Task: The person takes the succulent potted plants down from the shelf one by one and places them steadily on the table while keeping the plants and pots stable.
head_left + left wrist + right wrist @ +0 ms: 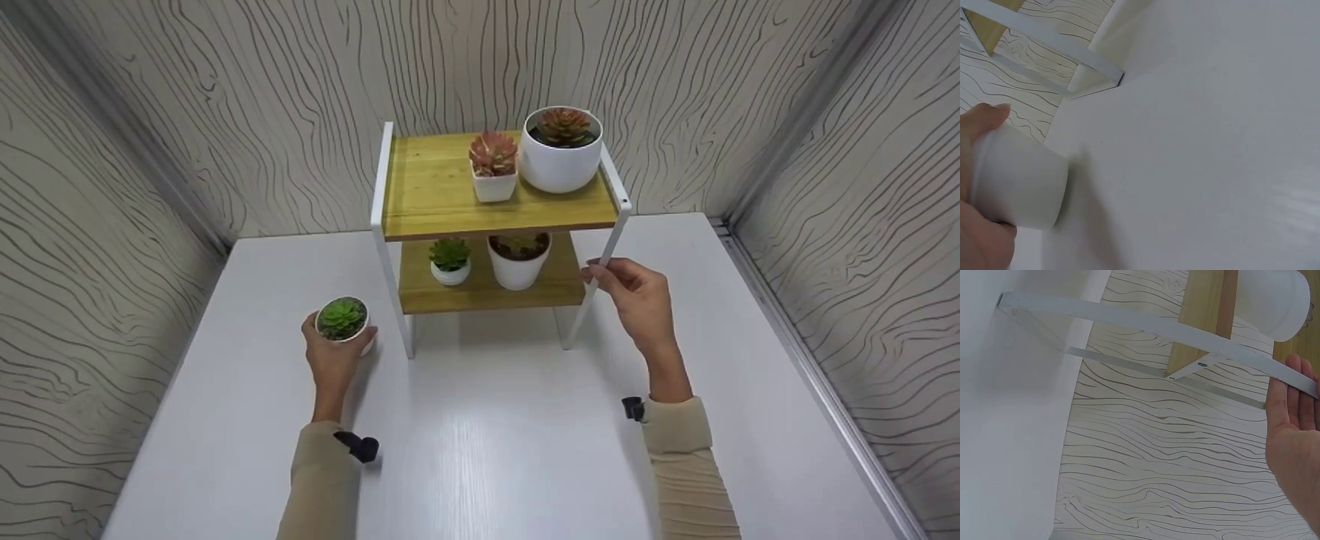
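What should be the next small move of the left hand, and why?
Perhaps carry the green plant toward the upper shelf, whose left part is bare: the left hand grips its pot while the right hand holds the rack leg.

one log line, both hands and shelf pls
left hand: grips white pot, green succulent | right hand: pinches front right shelf leg | upper board: square pot, round pot | lower board: small pot, taller pot

This appears to be a small staged booth rather than a lived-in room. Panels (285, 112) printed with wood-grain lines enclose the back and both sides, grey metal strips (811, 109) run along the joins, and a white tabletop (487, 465) spans the space between, its shelf unit (427, 184) and potted succulents (495, 155) home-style decor.
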`<state>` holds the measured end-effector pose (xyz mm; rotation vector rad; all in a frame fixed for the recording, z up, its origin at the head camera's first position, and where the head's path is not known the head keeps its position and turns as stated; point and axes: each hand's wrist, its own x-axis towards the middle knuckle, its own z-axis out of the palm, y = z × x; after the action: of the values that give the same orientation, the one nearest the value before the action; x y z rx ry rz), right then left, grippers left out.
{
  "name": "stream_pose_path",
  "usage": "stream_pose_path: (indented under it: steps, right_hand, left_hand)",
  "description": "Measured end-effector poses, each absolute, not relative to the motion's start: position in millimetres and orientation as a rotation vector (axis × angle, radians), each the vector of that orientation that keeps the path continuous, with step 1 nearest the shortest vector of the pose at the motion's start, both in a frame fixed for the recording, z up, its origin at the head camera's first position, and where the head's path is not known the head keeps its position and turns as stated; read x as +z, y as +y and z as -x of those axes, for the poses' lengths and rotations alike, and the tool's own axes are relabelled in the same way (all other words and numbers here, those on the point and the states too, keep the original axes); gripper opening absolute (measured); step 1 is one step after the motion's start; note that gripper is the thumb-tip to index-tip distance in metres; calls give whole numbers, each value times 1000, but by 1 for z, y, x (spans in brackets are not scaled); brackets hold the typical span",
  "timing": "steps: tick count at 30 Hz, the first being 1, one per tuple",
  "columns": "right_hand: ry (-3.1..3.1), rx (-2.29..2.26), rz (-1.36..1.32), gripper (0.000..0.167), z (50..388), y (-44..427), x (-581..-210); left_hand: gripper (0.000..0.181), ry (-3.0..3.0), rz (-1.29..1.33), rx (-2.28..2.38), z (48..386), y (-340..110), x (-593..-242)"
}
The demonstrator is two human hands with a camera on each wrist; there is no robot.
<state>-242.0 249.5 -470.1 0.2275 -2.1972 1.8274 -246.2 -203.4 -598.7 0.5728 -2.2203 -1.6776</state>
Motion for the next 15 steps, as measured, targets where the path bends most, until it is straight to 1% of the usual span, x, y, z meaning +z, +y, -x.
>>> stream_pose_path:
  steps: [15]
  right_hand:
    - [-2187, 1842, -215, 26, 242, 250, -471]
  left_hand:
    - [103, -2236, -568, -1659, 246, -202, -603]
